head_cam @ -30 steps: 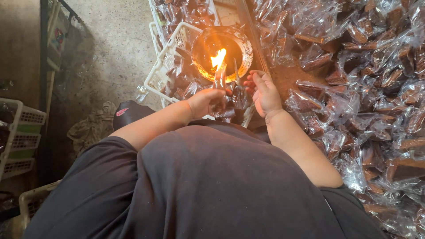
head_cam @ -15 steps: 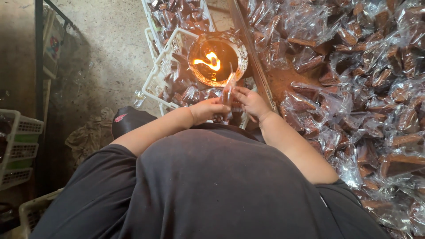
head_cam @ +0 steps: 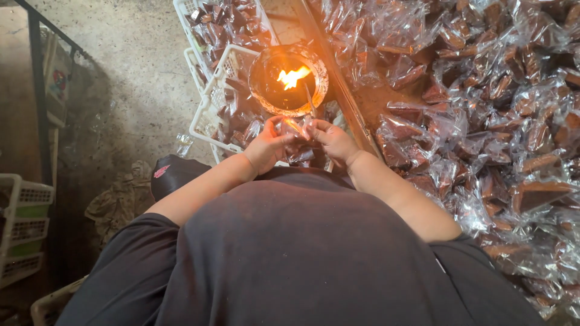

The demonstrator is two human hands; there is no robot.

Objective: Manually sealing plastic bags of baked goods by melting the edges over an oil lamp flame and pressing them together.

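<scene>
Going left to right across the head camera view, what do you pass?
White crates → rag on the floor → left hand → right hand, both on a small clear packet just below the flame pot → heap of bagged brown pieces.

Floor: bare grey concrete (head_cam: 142, 54) to my left, stained and dusty, darker toward the far left.
Light: warm orange glow ahead of me; the left edge lies in shadow.
Left side: a dark metal rail (head_cam: 40, 90) runs along the floor, with stacked white plastic crates (head_cam: 24, 226) beside it.
On the floor: a crumpled brownish cloth (head_cam: 118, 202) near my left knee.
Right side: I see a long wooden edge (head_cam: 338, 84) running away from me.
</scene>
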